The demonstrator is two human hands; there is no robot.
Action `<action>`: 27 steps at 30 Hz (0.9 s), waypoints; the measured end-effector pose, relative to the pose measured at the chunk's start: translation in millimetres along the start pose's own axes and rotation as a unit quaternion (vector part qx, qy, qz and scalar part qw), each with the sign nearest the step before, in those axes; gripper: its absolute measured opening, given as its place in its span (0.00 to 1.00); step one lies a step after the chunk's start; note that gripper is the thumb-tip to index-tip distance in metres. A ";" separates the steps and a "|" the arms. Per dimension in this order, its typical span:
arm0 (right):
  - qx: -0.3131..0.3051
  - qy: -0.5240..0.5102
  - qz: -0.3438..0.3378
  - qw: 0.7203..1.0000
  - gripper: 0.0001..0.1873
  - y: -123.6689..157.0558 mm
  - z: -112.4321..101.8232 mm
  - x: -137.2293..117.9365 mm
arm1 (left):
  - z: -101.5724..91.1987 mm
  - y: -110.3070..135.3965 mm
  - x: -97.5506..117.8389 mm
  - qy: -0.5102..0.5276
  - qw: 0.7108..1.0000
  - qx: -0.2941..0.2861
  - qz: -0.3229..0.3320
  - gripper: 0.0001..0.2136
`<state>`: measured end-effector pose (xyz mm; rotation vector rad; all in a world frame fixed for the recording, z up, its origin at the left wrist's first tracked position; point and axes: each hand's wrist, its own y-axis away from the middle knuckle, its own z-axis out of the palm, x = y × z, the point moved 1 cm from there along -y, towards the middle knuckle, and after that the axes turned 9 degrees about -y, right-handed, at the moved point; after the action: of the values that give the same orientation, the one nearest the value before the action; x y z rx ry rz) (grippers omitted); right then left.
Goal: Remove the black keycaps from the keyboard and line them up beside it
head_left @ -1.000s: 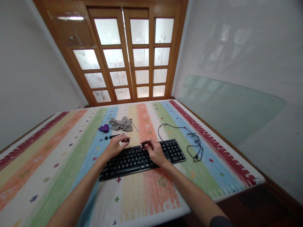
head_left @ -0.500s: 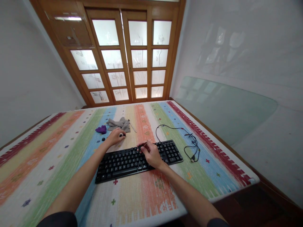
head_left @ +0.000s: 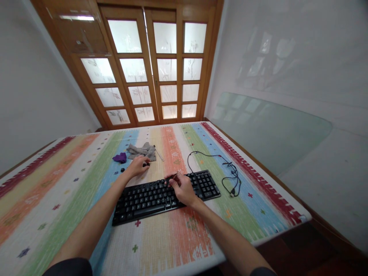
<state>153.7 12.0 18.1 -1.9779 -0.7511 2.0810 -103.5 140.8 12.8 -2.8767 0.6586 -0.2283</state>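
A black keyboard [head_left: 146, 199] lies at a slant on the striped tablecloth. Over its upper middle keys, my right hand [head_left: 183, 188] is closed in a pinch around a small dark object [head_left: 171, 178] with thin wire-like parts; its kind is too small to make out. Beyond the keyboard's back edge, my left hand [head_left: 138, 166] rests low over the cloth, fingers curled at a small black piece [head_left: 146, 164], partly hidden, that looks like a keycap. Another small black piece [head_left: 122, 170] lies just left of that wrist.
Behind my left hand are a crumpled grey cloth [head_left: 140, 150], a purple cloth [head_left: 119, 157] and a thin rod [head_left: 159, 155]. The keyboard's black cable [head_left: 230, 174] lies loosely coiled at the right, its USB plug toward me. The table's right edge runs along a wall.
The view has shifted slightly, moving the whole scene a little to the left. Both hands keep nearly the same places and grips.
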 end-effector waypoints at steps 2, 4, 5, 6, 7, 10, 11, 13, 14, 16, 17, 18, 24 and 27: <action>0.003 0.006 -0.003 1.000 0.07 -0.1 -0.4 -1.3 | 0.8 0.4 -0.7 -0.001 1.000 -0.007 -0.006 0.13; 0.005 0.018 -0.007 1.000 0.08 -0.2 -0.7 -2.5 | 1.0 0.5 -1.2 -0.001 1.000 -0.017 -0.008 0.14; 0.006 0.023 -0.009 1.000 0.08 -0.2 -0.9 -2.8 | 0.8 0.5 -1.3 -0.002 1.000 -0.022 -0.009 0.15; 0.007 0.027 -0.010 1.000 0.08 -0.3 -1.1 -3.0 | 0.5 0.4 -1.3 -0.001 1.000 -0.026 -0.009 0.16; 0.007 0.028 -0.011 1.000 0.08 -0.3 -1.3 -2.9 | 0.1 0.4 -1.3 0.000 1.000 -0.030 -0.010 0.17; 0.006 0.025 -0.015 1.000 0.08 -0.6 -1.7 -2.0 | -1.0 0.5 -0.9 -0.001 0.999 -0.036 -0.013 0.20; 0.005 0.024 -0.016 1.000 0.08 -0.7 -1.8 -1.6 | -1.1 0.6 -0.9 -0.002 0.999 -0.039 -0.013 0.21; 0.006 0.024 -0.017 1.000 0.08 -0.8 -2.0 -1.2 | -1.0 0.9 -1.3 -0.005 0.999 -0.044 -0.013 0.21; 0.006 0.025 -0.017 1.000 0.08 -0.8 -2.1 -1.0 | -0.8 1.0 -1.7 -0.006 0.999 -0.045 -0.012 0.22; 0.006 0.026 -0.018 0.999 0.08 -0.7 -2.3 -0.7 | -0.2 1.4 -2.7 -0.006 0.999 -0.047 -0.010 0.22; 0.006 0.025 -0.018 1.000 0.08 -0.6 -2.3 -0.4 | 0.2 1.5 -3.4 -0.006 0.999 -0.047 -0.009 0.22; 0.006 0.025 -0.018 1.000 0.08 -0.5 -2.3 0.0 | 0.5 1.6 -4.0 -0.006 0.999 -0.047 -0.008 0.22; 0.007 0.023 -0.016 1.000 0.07 -0.8 -1.7 1.3 | 1.2 1.8 -5.6 0.000 0.999 -0.049 -0.002 0.22; 0.007 0.026 -0.017 1.000 0.07 -0.9 -1.6 0.8 | 1.1 2.1 -5.9 0.002 0.999 -0.050 -0.003 0.22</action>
<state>155.0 13.6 17.8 -1.9900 -0.7518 2.0028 -109.4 141.7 10.7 -2.9740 0.6818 -0.2089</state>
